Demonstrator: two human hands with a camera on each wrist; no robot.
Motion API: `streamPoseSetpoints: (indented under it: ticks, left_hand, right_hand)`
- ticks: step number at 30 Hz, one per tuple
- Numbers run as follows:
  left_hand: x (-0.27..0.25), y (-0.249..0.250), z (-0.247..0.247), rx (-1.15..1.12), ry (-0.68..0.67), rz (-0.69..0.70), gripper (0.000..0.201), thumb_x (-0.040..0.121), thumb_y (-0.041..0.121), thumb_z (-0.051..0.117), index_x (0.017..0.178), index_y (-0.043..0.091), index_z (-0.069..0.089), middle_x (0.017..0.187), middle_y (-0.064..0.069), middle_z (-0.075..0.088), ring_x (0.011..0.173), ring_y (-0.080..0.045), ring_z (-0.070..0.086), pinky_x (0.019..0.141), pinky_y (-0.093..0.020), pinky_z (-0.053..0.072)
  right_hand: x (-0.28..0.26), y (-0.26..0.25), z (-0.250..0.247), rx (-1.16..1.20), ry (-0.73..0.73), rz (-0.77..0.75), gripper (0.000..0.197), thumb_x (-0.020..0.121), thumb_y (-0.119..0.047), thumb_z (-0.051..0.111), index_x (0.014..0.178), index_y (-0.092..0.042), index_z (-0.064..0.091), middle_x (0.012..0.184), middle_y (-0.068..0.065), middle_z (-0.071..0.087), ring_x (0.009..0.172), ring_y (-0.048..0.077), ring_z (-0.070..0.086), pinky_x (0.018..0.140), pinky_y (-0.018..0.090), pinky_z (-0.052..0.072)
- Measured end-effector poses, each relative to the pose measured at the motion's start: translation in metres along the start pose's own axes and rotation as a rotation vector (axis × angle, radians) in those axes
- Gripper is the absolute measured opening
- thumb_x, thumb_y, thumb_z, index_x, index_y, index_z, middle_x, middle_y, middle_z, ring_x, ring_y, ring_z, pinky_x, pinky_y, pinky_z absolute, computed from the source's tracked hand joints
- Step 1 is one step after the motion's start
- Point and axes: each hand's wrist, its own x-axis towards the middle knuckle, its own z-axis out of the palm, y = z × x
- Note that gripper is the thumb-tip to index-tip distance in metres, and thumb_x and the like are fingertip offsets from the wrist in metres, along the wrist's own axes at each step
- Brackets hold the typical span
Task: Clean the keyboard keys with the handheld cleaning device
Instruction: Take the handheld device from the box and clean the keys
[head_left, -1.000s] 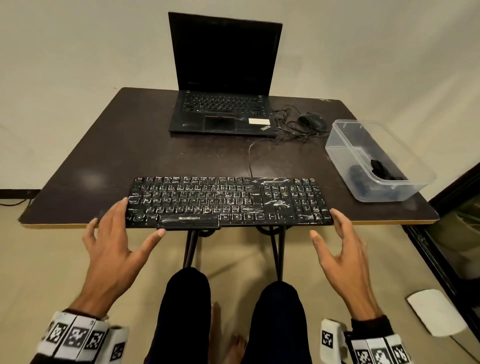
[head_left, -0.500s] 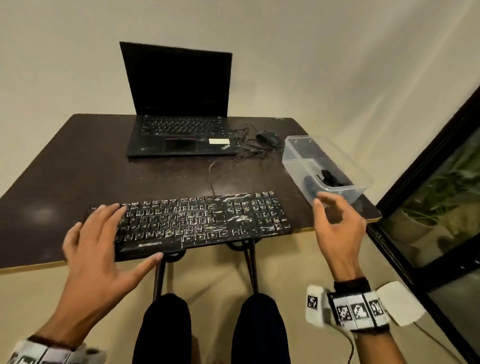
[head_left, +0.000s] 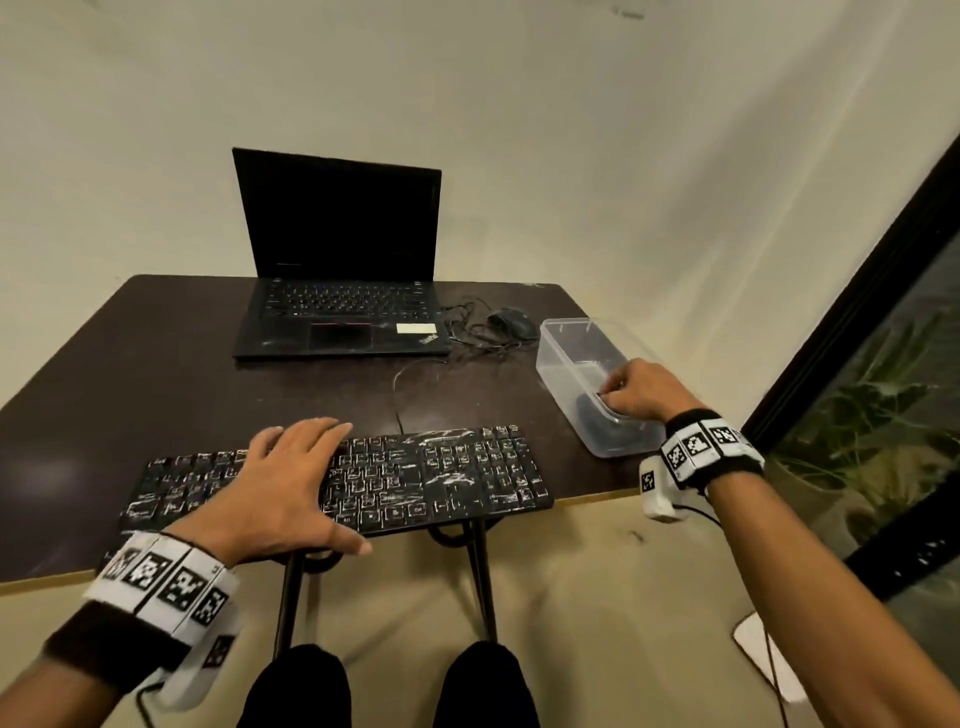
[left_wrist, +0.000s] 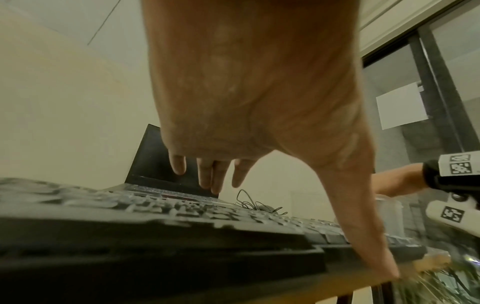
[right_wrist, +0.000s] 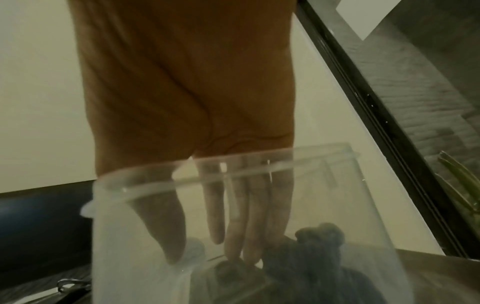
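Observation:
A black keyboard with white-smeared keys lies along the table's near edge. My left hand rests flat on its left half, fingers straight and spread. In the left wrist view the left hand reaches over the keyboard, thumb down at its front edge. A clear plastic box stands to the right of the keyboard. My right hand dips into it. In the right wrist view the fingers point straight down behind the box wall. Their tips meet a dark device on the bottom, without curling round it.
An open black laptop stands at the back of the dark table. A black mouse and tangled cable lie beside it. A dark-framed glass door runs along the right. A white object lies on the floor.
My right hand has swung from the keyboard's right end up and into the clear box. My left hand has slid forward onto the keyboard keys. The head view has tilted and turned.

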Motion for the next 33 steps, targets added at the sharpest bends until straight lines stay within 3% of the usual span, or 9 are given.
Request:
streamPoseSetpoints:
  ticks: [4, 11, 13, 17, 20, 23, 26, 29, 33]
  left_hand:
    - [0.013, -0.001, 0.002, -0.012, -0.081, -0.026, 0.149, 0.054, 0.091, 0.075, 0.168, 0.024, 0.007, 0.172, 0.006, 0.019, 0.158, -0.012, 0.015, 0.129, -0.038, -0.009]
    - [0.015, -0.004, 0.001, -0.066, -0.131, -0.043, 0.151, 0.051, 0.092, 0.075, 0.168, 0.026, 0.006, 0.171, 0.007, 0.022, 0.158, -0.011, 0.017, 0.129, -0.039, -0.009]
    - [0.015, -0.001, 0.000, -0.080, -0.132, -0.053, 0.152, 0.048, 0.091, 0.075, 0.168, 0.026, 0.008, 0.171, 0.007, 0.022, 0.157, -0.012, 0.018, 0.130, -0.040, -0.008]
    - [0.010, 0.001, -0.001, -0.117, -0.145, -0.072, 0.161, 0.032, 0.098, 0.066, 0.166, 0.025, 0.015, 0.169, 0.007, 0.025, 0.157, -0.011, 0.018, 0.129, -0.039, -0.008]
    - [0.010, 0.000, -0.001, -0.130, -0.139, -0.057, 0.180, 0.009, 0.112, 0.045, 0.165, 0.026, 0.018, 0.168, 0.009, 0.028, 0.156, -0.010, 0.020, 0.130, -0.039, -0.007]
    - [0.012, 0.001, -0.002, -0.127, -0.139, -0.043, 0.181, 0.009, 0.108, 0.052, 0.165, 0.024, 0.019, 0.165, 0.010, 0.030, 0.154, -0.011, 0.024, 0.130, -0.039, -0.003]
    - [0.015, -0.004, 0.002, -0.130, -0.101, -0.034, 0.161, 0.028, 0.098, 0.063, 0.165, 0.024, 0.021, 0.155, 0.015, 0.033, 0.148, -0.010, 0.031, 0.129, -0.038, 0.001]
    - [0.019, -0.012, 0.009, -0.118, -0.099, 0.003, 0.157, 0.038, 0.099, 0.068, 0.166, 0.026, 0.014, 0.155, 0.019, 0.029, 0.148, -0.012, 0.028, 0.130, -0.036, 0.001]
    - [0.015, -0.016, 0.011, -0.101, -0.066, 0.046, 0.150, 0.051, 0.096, 0.071, 0.167, 0.031, 0.002, 0.161, 0.021, 0.018, 0.142, 0.000, 0.013, 0.122, -0.022, -0.008]
  right_hand:
    - [0.021, -0.003, 0.010, -0.075, -0.076, 0.045, 0.031, 0.094, -0.041, 0.079, 0.117, -0.020, 0.080, 0.122, 0.008, 0.075, 0.108, 0.030, 0.065, 0.098, 0.039, 0.051]
    - [0.032, -0.002, 0.018, -0.088, -0.164, 0.122, 0.060, 0.090, -0.045, 0.083, 0.138, -0.012, 0.067, 0.145, 0.015, 0.065, 0.133, 0.037, 0.060, 0.114, 0.046, 0.048]
    - [0.030, -0.003, 0.017, -0.039, -0.158, 0.137, 0.060, 0.090, -0.044, 0.084, 0.137, -0.010, 0.068, 0.143, 0.016, 0.066, 0.130, 0.037, 0.062, 0.109, 0.044, 0.049]
    - [0.014, -0.005, 0.001, 0.259, 0.129, 0.136, 0.049, 0.085, -0.034, 0.086, 0.127, -0.012, 0.074, 0.127, 0.017, 0.074, 0.114, 0.037, 0.068, 0.100, 0.043, 0.055]
    - [-0.023, -0.022, -0.022, 0.818, 0.326, 0.043, 0.044, 0.082, -0.031, 0.088, 0.123, -0.020, 0.076, 0.110, 0.012, 0.079, 0.096, 0.026, 0.076, 0.093, 0.042, 0.062]
    - [-0.077, -0.057, -0.023, 1.267, 0.135, -0.055, 0.021, 0.091, -0.031, 0.080, 0.106, -0.017, 0.074, 0.088, 0.002, 0.071, 0.074, 0.016, 0.065, 0.065, 0.031, 0.052]
    - [-0.120, -0.083, 0.009, 1.510, -0.158, -0.070, 0.029, 0.091, -0.034, 0.072, 0.109, -0.014, 0.063, 0.082, 0.002, 0.065, 0.058, 0.011, 0.053, 0.044, 0.019, 0.038]
    - [-0.130, -0.096, 0.048, 1.609, -0.280, 0.059, 0.045, 0.083, -0.041, 0.073, 0.115, -0.011, 0.061, 0.079, 0.003, 0.061, 0.052, 0.009, 0.045, 0.036, 0.015, 0.033]
    - [-0.118, -0.106, 0.066, 1.735, -0.354, 0.134, 0.025, 0.088, -0.033, 0.056, 0.102, -0.013, 0.062, 0.078, 0.009, 0.058, 0.052, 0.016, 0.045, 0.037, 0.021, 0.021]
